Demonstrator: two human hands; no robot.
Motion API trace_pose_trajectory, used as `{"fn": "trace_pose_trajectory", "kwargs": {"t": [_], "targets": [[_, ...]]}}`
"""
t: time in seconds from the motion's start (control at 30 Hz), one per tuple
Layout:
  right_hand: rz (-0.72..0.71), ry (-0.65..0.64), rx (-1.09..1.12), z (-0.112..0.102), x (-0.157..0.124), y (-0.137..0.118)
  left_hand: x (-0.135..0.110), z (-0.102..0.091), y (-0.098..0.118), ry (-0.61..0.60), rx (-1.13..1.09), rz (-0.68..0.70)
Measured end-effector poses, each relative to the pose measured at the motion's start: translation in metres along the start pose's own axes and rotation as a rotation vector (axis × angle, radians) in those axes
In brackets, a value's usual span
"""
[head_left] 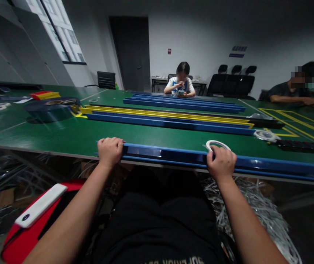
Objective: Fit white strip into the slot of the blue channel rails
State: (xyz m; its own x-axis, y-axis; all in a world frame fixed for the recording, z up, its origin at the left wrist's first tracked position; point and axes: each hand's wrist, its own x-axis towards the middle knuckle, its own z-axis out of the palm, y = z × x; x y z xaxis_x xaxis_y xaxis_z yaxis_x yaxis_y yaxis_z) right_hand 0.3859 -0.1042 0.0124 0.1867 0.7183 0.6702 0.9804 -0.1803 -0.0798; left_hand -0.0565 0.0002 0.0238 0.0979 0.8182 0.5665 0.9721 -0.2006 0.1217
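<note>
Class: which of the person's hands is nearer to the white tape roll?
Right. The right hand touches the white tape roll; the left hand grips the blue strip far left of it.

Not much to read from my feed, honestly. There's pale lettering along the bottom of my black shirt (173, 261), but it's upside down and cut off, so I can't make it out. The blue sign (238, 48) on the far white wall has writing too small to read.
</note>
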Motion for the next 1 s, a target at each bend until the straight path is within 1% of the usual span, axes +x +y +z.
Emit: {"fn": "trace_pose_trajectory", "kwargs": {"t": [0.13,0.23,0.33,0.53,0.63,0.73,0.8,0.87,1.0], "targets": [[0.006,0.005,-0.005,0.000,-0.003,0.000,-0.001,0.001,0.002,0.018,0.008,-0.031],[-0.012,-0.015,-0.007,-0.001,0.004,-0.001,0.005,0.002,0.002,-0.018,0.018,-0.031],[-0.039,-0.071,-0.001,0.000,0.015,-0.001,0.016,0.003,0.001,-0.086,0.067,-0.011],[-0.055,-0.241,-0.026,0.003,0.035,0.003,0.037,0.008,-0.002,-0.259,0.111,0.036],[-0.057,-0.297,-0.029,0.005,0.040,0.002,0.045,0.009,-0.004,-0.345,0.115,0.009],[-0.048,-0.320,-0.025,0.005,0.043,0.004,0.049,0.009,0.000,-0.405,0.120,-0.049],[-0.024,-0.326,-0.016,0.006,0.043,0.012,0.050,0.009,0.009,-0.412,0.123,-0.068],[0.014,-0.348,-0.010,0.006,0.044,0.030,0.047,0.009,0.025,-0.396,0.119,-0.052],[0.103,-0.444,-0.021,0.007,0.046,0.086,0.040,0.014,0.070,-0.365,0.076,-0.010]]}}
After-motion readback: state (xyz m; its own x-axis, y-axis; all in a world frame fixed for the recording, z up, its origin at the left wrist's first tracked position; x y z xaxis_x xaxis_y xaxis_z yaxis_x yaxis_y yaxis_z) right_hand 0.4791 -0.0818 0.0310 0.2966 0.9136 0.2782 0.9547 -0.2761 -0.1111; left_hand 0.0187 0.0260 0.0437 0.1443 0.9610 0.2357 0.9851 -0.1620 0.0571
